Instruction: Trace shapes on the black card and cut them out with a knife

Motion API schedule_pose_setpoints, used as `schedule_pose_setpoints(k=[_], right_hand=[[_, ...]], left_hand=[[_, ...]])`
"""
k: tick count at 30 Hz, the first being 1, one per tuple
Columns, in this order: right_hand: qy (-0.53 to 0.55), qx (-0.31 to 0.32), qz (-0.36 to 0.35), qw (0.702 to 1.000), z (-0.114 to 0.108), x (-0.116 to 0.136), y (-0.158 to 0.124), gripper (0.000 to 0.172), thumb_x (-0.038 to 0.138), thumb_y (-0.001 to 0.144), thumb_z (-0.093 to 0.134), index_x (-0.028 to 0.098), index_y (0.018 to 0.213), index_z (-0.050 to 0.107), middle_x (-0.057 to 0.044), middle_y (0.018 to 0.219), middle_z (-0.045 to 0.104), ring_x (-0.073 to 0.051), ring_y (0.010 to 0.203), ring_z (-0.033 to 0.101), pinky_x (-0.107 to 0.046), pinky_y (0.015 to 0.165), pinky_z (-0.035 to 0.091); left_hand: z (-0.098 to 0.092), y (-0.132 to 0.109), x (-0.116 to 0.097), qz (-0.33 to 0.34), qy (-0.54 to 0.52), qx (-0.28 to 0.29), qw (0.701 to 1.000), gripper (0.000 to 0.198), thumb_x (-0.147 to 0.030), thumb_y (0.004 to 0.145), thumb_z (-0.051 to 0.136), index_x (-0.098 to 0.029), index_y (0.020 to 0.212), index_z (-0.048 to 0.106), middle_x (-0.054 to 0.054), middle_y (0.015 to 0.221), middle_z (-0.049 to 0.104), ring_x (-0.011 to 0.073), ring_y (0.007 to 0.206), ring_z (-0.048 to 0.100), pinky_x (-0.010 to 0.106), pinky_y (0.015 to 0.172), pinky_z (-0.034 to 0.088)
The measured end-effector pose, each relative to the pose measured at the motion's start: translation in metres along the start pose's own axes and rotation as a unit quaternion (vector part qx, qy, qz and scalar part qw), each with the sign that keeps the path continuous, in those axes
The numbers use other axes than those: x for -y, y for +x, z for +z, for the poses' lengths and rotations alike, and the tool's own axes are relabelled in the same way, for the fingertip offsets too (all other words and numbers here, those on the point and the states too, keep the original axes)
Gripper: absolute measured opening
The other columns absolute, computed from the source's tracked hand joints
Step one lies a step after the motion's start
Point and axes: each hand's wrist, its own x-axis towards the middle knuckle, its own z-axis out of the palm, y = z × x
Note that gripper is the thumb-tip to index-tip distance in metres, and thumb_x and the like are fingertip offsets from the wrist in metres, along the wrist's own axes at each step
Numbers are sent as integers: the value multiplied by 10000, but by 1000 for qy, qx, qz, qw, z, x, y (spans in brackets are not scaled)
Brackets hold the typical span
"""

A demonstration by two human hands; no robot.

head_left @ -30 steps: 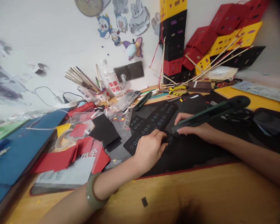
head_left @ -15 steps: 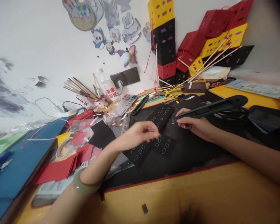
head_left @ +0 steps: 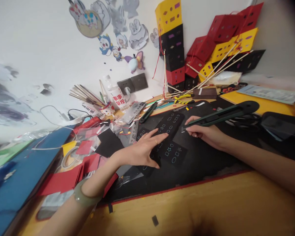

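My left hand (head_left: 144,150) lies flat with fingers stretched out on a black card strip (head_left: 173,152) marked with pale outlines of stars, squares and ovals. The strip rests on a black cutting mat (head_left: 201,164). My right hand (head_left: 206,133) grips a long dark green utility knife (head_left: 221,114), its tip just above the mat to the right of the strip. A green bangle (head_left: 85,196) sits on my left wrist.
Red and black paper pieces (head_left: 86,164) lie heaped at left beside a blue board (head_left: 19,170). Stacked red, yellow and black paper boxes (head_left: 211,49) with wooden sticks stand at the back. A bottle (head_left: 115,93), another knife (head_left: 147,111) and pliers (head_left: 184,98) lie behind the mat.
My left hand lifted off the strip, then came down flat on it with fingers spread. The strip slid toward me. My right hand with the knife shifted slightly back.
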Motion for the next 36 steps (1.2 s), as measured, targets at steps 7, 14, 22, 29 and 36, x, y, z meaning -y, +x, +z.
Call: schedule_pose_setpoints(k=[7, 14, 22, 29, 36], right_hand=[[-11, -7, -6, 1000, 1, 1, 0, 142, 216, 672, 668, 205, 762, 559, 50, 546, 537, -75, 502, 405, -230, 467, 267], [-52, -29, -8, 998, 3, 5, -3, 142, 242, 665, 674, 205, 755, 570, 51, 562, 535, -79, 526, 422, -231, 490, 300], [-45, -51, -8, 998, 1, 9, -4, 175, 257, 653, 686, 215, 772, 566, 57, 568, 539, -82, 536, 439, -230, 496, 309], [-37, -55, -22, 998, -1, 13, -4, 160, 241, 660, 682, 212, 760, 560, 61, 568, 535, -76, 525, 438, -224, 493, 312], [-25, -63, -48, 997, -5, 18, -3, 144, 235, 664, 681, 212, 746, 566, 65, 582, 502, -75, 533, 424, -227, 491, 305]], left_hand=[[-2, 34, 13, 56, 69, 47, 995, 898, -489, 605, 739, -180, 1338, 322, 133, 1317, 419, 314, 1276, 252, 482, 1041, 172], [-4, 46, 13, 70, 104, 65, 990, 639, -518, 553, 749, -165, 1025, 505, 100, 1121, 474, 284, 1123, 361, 418, 963, 271], [-13, 69, -5, 97, 172, 139, 971, 838, -486, 502, 785, -79, 1154, 451, 140, 1112, 506, 294, 1075, 394, 398, 933, 303], [-30, 61, -3, 126, 210, 74, 967, 368, -416, 662, 728, -153, 883, 597, 68, 932, 587, 256, 1042, 427, 363, 931, 297], [-78, 55, -16, 81, 152, 50, 984, 41, -193, 780, 627, -170, 814, 630, -13, 813, 638, 141, 833, 574, 323, 873, 351]])
